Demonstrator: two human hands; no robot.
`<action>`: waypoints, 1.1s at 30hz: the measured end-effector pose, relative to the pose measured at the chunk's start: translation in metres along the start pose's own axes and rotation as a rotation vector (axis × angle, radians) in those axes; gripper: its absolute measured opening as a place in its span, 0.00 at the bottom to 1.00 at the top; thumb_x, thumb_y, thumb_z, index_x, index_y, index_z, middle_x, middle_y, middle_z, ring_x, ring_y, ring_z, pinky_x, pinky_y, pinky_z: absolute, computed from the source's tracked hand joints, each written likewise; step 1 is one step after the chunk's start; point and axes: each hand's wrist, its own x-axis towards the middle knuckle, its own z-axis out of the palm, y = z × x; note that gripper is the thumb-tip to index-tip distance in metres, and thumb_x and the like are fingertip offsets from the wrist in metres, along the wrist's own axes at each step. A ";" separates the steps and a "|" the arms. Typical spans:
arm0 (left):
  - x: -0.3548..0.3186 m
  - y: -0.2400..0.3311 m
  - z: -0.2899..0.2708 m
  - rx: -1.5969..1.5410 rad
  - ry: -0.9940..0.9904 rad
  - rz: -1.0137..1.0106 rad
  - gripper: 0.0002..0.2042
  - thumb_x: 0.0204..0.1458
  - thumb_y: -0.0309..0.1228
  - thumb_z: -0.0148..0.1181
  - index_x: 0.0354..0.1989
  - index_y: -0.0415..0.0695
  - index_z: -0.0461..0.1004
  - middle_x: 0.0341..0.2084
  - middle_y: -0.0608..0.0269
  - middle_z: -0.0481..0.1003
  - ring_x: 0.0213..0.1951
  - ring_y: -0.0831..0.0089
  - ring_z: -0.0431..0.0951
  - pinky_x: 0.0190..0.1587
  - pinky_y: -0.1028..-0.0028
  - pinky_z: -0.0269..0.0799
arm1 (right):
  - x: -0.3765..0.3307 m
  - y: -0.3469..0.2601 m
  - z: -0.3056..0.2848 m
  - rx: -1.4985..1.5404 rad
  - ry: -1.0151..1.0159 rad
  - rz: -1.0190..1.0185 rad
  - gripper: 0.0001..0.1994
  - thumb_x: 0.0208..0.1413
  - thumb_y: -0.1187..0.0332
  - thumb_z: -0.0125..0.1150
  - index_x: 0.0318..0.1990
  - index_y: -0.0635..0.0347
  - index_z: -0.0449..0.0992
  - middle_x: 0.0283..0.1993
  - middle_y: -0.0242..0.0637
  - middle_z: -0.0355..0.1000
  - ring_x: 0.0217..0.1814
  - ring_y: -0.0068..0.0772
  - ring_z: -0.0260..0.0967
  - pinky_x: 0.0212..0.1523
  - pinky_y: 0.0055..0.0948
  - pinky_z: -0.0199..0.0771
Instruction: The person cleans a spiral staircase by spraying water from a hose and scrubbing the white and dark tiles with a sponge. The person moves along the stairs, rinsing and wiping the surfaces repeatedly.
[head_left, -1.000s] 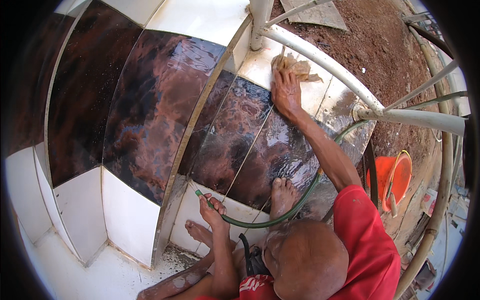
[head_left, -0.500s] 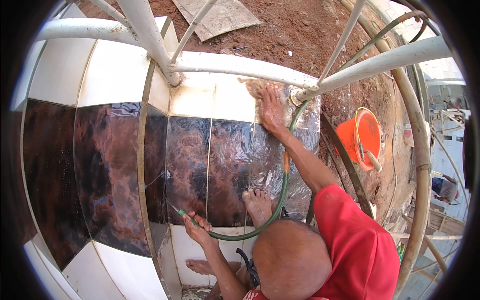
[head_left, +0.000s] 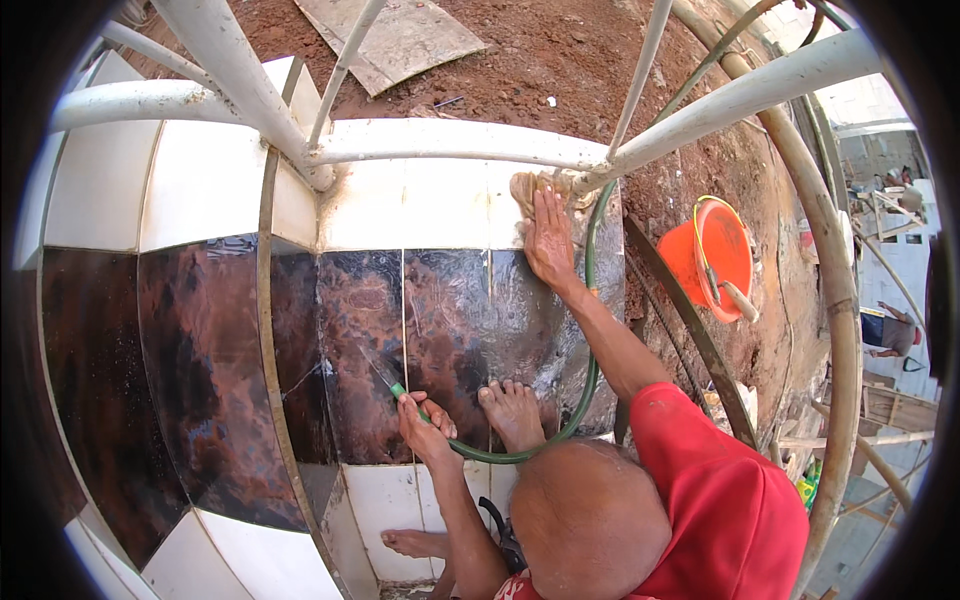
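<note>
My left hand (head_left: 426,418) is closed around the end of a green hose (head_left: 592,330), above the dark marbled tiles (head_left: 450,300). The hose end points up and left, and a thin stream of water seems to leave it. From this hand the hose loops right, then runs up past my right forearm. My right hand (head_left: 549,240) presses a wet brown rag (head_left: 522,190) onto the white tiles (head_left: 440,205), beside the foot of a white pole. Its fingers lie over the rag and partly hide it. Water makes the dark tiles shine around my bare foot (head_left: 510,405).
White metal poles (head_left: 460,148) cross above the tiles. An orange bucket (head_left: 705,258) with a yellow handle stands on reddish soil at the right. A flat board (head_left: 395,45) lies on the soil ahead. Another person (head_left: 890,330) is far off at the right.
The view has shifted slightly. My left hand has moved up and right with the hose, whose end now points more upward. My right hand has brought the rag closer to the pole's foot.
</note>
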 end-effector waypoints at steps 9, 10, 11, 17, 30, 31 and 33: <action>0.016 -0.028 0.052 0.220 -0.274 -0.057 0.16 0.74 0.45 0.44 0.41 0.45 0.68 0.14 0.71 0.58 0.13 0.81 0.56 0.14 0.76 0.53 | -0.012 0.118 -0.040 -0.197 0.123 0.374 0.28 0.71 0.65 0.44 0.70 0.82 0.56 0.72 0.73 0.56 0.79 0.68 0.49 0.79 0.56 0.44; 0.017 -0.029 0.053 0.224 -0.253 -0.059 0.16 0.74 0.45 0.44 0.41 0.45 0.68 0.14 0.71 0.58 0.13 0.81 0.56 0.14 0.76 0.53 | -0.011 0.120 -0.038 -0.231 0.150 0.265 0.28 0.71 0.65 0.44 0.70 0.81 0.56 0.73 0.71 0.55 0.79 0.67 0.49 0.79 0.57 0.45; 0.018 -0.031 0.054 0.214 -0.251 -0.051 0.16 0.74 0.45 0.44 0.41 0.45 0.68 0.14 0.71 0.58 0.12 0.81 0.56 0.14 0.76 0.53 | -0.005 0.124 -0.037 -0.257 0.202 0.164 0.28 0.71 0.65 0.45 0.70 0.80 0.56 0.74 0.69 0.55 0.79 0.67 0.49 0.79 0.57 0.46; 0.017 -0.021 0.050 0.154 -0.234 -0.052 0.16 0.74 0.45 0.44 0.42 0.45 0.68 0.14 0.70 0.59 0.12 0.81 0.56 0.14 0.76 0.52 | -0.014 0.110 -0.042 -0.305 -0.076 0.175 0.26 0.72 0.66 0.41 0.74 0.67 0.57 0.79 0.52 0.53 0.84 0.59 0.41 0.81 0.55 0.42; 0.014 -0.012 0.070 0.106 -0.280 -0.108 0.16 0.74 0.44 0.45 0.40 0.45 0.68 0.14 0.70 0.59 0.13 0.81 0.57 0.15 0.76 0.54 | -0.061 0.044 -0.042 -0.316 0.041 -0.019 0.26 0.64 0.72 0.51 0.71 0.62 0.65 0.68 0.56 0.62 0.67 0.61 0.59 0.71 0.57 0.53; 0.014 -0.012 0.069 0.090 -0.282 -0.106 0.16 0.74 0.44 0.44 0.40 0.45 0.68 0.14 0.70 0.59 0.13 0.81 0.57 0.15 0.76 0.54 | -0.054 0.043 -0.050 -0.295 0.085 0.031 0.25 0.65 0.70 0.52 0.70 0.62 0.67 0.65 0.57 0.63 0.64 0.59 0.59 0.69 0.56 0.54; 0.011 -0.010 0.064 0.092 -0.252 -0.112 0.16 0.74 0.44 0.44 0.41 0.45 0.68 0.14 0.70 0.59 0.13 0.81 0.57 0.15 0.76 0.53 | -0.038 0.037 -0.058 -0.321 0.008 0.165 0.24 0.65 0.69 0.54 0.69 0.62 0.69 0.61 0.56 0.64 0.63 0.58 0.59 0.67 0.57 0.55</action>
